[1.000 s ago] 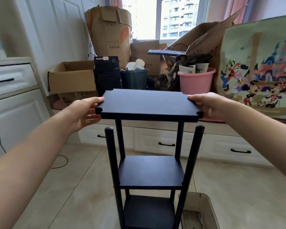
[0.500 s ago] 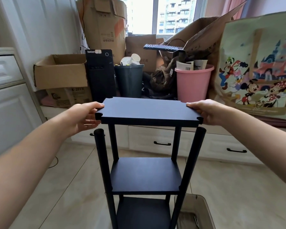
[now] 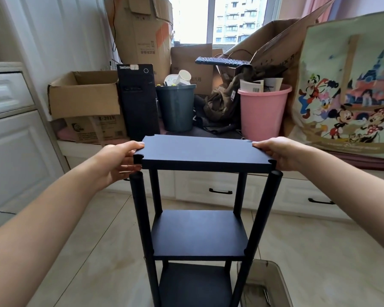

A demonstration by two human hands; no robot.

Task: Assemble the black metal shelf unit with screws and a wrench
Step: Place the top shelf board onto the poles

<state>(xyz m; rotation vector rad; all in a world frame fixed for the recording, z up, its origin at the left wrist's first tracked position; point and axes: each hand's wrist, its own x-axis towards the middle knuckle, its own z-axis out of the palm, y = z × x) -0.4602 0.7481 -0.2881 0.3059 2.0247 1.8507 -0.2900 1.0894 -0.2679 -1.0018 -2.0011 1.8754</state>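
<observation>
Black and flat, the top shelf panel (image 3: 203, 151) sits level just above the two near posts (image 3: 266, 214) of the shelf unit. The left hand (image 3: 118, 161) grasps its left edge, thumb on top; the right hand (image 3: 275, 150) grasps its right edge likewise.

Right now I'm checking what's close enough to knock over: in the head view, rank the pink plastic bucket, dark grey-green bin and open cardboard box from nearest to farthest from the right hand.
From the right hand, gripping the black shelf panel's right end:
1. Pink plastic bucket, just behind it.
2. Dark grey-green bin, behind centre-left.
3. Open cardboard box, far left.
</observation>
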